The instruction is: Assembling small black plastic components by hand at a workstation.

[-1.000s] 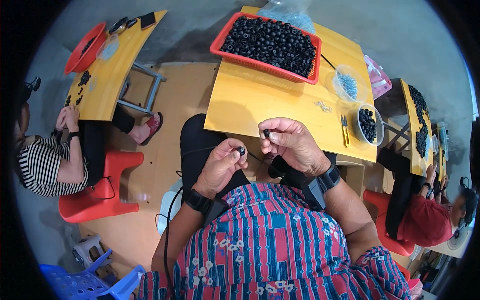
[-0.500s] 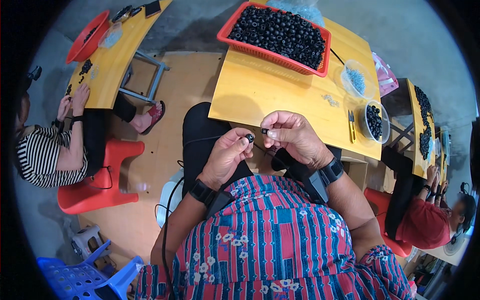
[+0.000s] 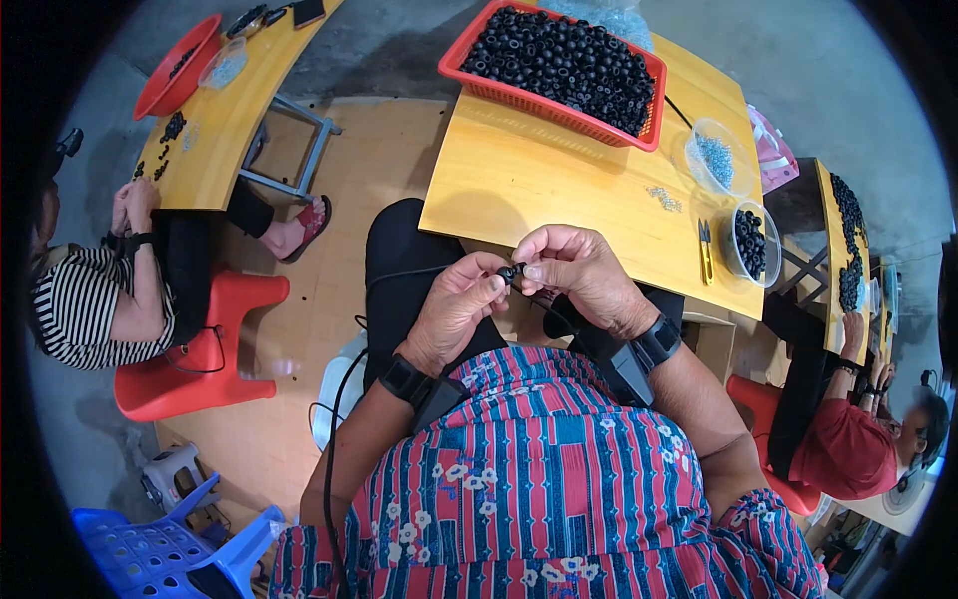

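Closing the gap visible half a second ago, the left hand (image 3: 457,305) and right hand (image 3: 582,280) pinch their small black pieces (image 3: 508,274) together between them (joined or merely touching, I cannot tell); ahead, a red plastic basket (image 3: 559,114) rests on the table (image 3: 559,205).

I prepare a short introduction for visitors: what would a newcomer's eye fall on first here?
Probably the red basket, heaped with black parts, at the far end of the yellow table. Then perhaps the left hand and right hand, pinching small black pieces near the picture's middle.
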### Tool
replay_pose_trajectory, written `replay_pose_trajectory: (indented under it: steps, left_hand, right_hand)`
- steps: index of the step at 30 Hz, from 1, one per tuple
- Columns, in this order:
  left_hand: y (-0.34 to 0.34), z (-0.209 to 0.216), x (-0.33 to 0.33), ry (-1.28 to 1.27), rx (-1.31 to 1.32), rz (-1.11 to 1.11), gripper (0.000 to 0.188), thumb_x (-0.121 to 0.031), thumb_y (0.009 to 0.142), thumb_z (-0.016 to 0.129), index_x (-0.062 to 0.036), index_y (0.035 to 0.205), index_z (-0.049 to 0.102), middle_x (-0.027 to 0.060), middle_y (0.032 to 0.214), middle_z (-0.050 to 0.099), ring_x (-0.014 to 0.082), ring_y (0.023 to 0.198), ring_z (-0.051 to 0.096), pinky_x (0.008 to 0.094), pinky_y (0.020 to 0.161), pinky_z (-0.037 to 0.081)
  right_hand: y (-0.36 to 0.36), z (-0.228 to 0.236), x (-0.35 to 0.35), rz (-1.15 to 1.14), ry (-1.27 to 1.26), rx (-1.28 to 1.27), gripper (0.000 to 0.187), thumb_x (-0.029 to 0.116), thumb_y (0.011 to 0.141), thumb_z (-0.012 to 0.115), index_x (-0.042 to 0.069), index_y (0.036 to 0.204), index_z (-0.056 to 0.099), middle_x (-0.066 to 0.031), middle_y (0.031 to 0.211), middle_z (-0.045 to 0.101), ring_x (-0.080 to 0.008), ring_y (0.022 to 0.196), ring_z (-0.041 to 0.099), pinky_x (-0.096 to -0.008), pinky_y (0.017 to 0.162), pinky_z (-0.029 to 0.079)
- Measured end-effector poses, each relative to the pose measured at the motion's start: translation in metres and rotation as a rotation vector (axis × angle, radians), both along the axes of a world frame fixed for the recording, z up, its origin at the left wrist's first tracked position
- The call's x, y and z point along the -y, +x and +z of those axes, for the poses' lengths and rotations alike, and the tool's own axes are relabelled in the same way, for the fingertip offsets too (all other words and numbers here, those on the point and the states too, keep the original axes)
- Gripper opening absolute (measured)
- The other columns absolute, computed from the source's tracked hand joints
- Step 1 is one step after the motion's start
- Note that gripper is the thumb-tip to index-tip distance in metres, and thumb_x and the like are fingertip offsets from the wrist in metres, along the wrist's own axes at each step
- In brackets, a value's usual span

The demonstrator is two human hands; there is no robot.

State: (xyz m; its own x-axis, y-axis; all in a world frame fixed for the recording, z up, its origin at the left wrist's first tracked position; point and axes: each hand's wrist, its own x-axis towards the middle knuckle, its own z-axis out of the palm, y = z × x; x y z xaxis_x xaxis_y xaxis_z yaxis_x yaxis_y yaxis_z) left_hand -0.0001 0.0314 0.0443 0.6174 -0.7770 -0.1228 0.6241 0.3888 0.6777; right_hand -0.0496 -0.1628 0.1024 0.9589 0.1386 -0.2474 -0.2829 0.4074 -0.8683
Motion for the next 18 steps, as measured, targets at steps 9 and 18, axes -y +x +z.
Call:
replay_pose_trajectory:
  steps: [9, 18]
  left_hand:
    - [0.0006, -0.0008, -0.0006, 0.043, 0.023, -0.004, 0.017, -0.014, 0.091, 0.064, -0.0058, 0.105, 0.06, -0.0016, 0.086, 0.059, 0.006, 0.079, 0.055, 0.0217, 0.074, 0.047]
    - [0.0009, -0.0029, -0.0006, 0.063, 0.027, 0.0, 0.016, -0.015, 0.091, 0.064, -0.0062, 0.103, 0.06, -0.0022, 0.086, 0.059, 0.0054, 0.079, 0.055, 0.0209, 0.073, 0.047]
  right_hand:
    - [-0.0005, 0.0009, 0.0009, 0.003, -0.07, 0.022, 0.015, -0.002, 0.085, 0.064, 0.0, 0.099, 0.063, -0.0033, 0.084, 0.065, -0.0096, 0.077, 0.063, -0.0231, 0.074, 0.052]
    - [-0.0008, 0.0037, -0.0009, -0.001, -0.124, 0.059, 0.016, -0.003, 0.083, 0.066, 0.003, 0.097, 0.062, 0.0001, 0.082, 0.064, -0.0066, 0.076, 0.062, -0.021, 0.071, 0.051]
